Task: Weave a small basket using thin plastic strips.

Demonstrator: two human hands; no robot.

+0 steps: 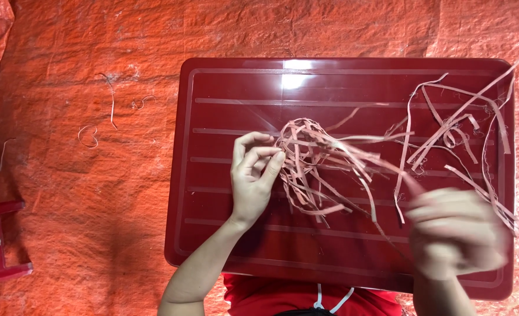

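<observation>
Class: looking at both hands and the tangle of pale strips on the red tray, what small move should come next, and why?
Probably draw the right hand further outward. The left hand pinches the tangled strips at one edge, and one strip runs from the tangle toward the blurred right hand, so pulling may free it.

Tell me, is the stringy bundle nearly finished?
Partly. A tangled bundle of pale strips already hangs together on the dark red tray. The left hand pinches its edge; the blurred right hand seems to pull one strip. A pile of loose strips lies unused at the tray's right.
</observation>
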